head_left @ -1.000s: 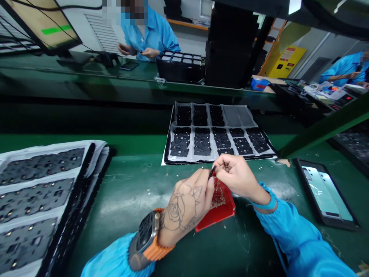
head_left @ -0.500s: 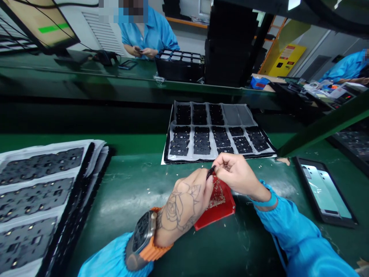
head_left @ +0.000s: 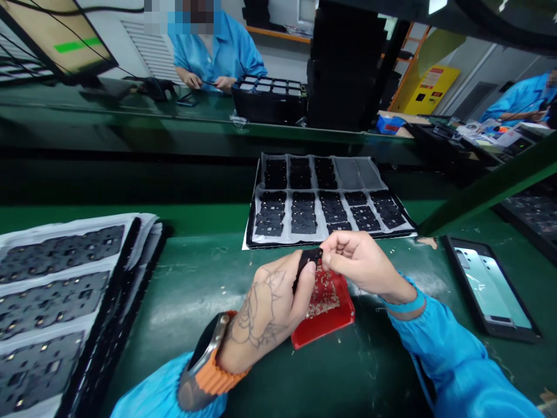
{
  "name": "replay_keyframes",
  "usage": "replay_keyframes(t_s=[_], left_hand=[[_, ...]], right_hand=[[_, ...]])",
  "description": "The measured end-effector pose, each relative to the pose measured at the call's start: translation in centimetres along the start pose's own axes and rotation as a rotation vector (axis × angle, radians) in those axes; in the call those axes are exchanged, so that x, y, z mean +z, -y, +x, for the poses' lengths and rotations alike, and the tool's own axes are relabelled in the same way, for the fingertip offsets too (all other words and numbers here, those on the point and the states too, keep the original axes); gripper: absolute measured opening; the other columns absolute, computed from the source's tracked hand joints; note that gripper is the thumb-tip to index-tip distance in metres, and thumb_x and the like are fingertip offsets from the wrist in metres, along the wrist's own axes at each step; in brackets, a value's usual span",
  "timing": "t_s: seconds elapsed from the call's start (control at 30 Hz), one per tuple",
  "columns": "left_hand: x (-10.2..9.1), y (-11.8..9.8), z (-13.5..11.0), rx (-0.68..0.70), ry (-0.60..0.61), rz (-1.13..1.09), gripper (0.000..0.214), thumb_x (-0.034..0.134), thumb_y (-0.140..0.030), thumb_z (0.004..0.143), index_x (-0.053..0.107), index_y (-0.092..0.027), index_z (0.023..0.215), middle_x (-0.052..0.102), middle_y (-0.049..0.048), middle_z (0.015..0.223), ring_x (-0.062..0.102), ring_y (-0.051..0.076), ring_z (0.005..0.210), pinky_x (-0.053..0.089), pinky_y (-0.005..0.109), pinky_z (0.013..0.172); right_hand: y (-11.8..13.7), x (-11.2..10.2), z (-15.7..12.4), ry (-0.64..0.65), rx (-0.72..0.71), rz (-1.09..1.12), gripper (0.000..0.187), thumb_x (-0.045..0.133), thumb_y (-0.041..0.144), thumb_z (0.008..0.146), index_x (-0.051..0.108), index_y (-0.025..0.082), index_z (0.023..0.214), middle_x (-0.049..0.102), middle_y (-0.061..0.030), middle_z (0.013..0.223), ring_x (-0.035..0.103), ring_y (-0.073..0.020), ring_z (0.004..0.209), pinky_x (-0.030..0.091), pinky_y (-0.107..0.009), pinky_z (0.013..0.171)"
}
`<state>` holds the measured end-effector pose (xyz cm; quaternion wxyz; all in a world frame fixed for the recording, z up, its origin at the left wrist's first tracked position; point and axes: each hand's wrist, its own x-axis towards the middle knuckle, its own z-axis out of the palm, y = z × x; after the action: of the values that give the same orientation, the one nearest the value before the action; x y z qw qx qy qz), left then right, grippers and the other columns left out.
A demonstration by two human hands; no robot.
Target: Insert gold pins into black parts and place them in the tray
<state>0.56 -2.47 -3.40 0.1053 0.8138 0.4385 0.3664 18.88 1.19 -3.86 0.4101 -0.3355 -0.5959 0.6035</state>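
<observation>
My left hand [head_left: 278,296] grips a small flat black plate [head_left: 310,255] with cut-outs, thumb on top and fingers beneath. At the plate's right end, my right hand [head_left: 354,258] has thumb and forefinger pinched together; whether a tiny piece sits between them is too small to see. Under both hands lies a red tray [head_left: 322,331] with many tiny gold-coloured bits [head_left: 324,302] scattered in it. Just beyond stands a black tray lined with translucent pockets [head_left: 348,173], where similar black plates [head_left: 303,212] lie in rows.
At the left is a stack of trays with larger-looking black plates [head_left: 52,302]. A dark frame with pale green phone panels [head_left: 491,284] lies at the right. A green post [head_left: 487,186] slants across there. Beyond the bench, a person in blue [head_left: 217,52] handles something.
My left hand has turned, so the black plate now shows more of its flat face. My right hand stays pinched at the plate's end. The person opposite has moved their hands apart.
</observation>
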Motion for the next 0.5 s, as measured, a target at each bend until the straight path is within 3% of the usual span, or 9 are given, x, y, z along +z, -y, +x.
replay_keyframes(t_s=[0.2,0.4,0.5], left_hand=[[-0.46,-0.25,0.32,-0.059,0.027,-0.108,0.024,0.043,-0.011,0.096,0.047,-0.019,0.074,0.048,-0.0046,0.059,0.040,0.010,0.048,0.032,0.025,0.049],[-0.10,-0.26,0.04,-0.083,0.034,-0.026,0.026,0.039,-0.016,0.098,0.048,-0.020,0.074,0.051,-0.0028,0.060,0.044,0.012,0.049,0.035,0.027,0.050],[0.08,-0.34,-0.15,-0.027,0.006,0.070,0.025,0.039,-0.015,0.099,0.049,-0.020,0.076,0.052,-0.0018,0.061,0.047,0.013,0.050,0.037,0.028,0.051]], right_hand=[[0.08,0.08,-0.16,0.011,0.014,0.018,0.003,0.063,0.015,0.083,0.066,0.013,0.081,0.065,-0.0017,0.071,0.057,-0.0125,0.059,0.041,-0.017,0.051],[0.34,0.28,-0.10,-0.011,0.034,0.005,0.007,0.066,0.020,0.083,0.065,0.013,0.080,0.065,-0.0024,0.069,0.057,-0.0138,0.056,0.043,-0.018,0.049],[0.34,0.31,-0.16,-0.018,0.045,-0.018,0.009,0.065,0.021,0.083,0.065,0.014,0.079,0.064,-0.0031,0.069,0.058,-0.0150,0.056,0.044,-0.019,0.050]])
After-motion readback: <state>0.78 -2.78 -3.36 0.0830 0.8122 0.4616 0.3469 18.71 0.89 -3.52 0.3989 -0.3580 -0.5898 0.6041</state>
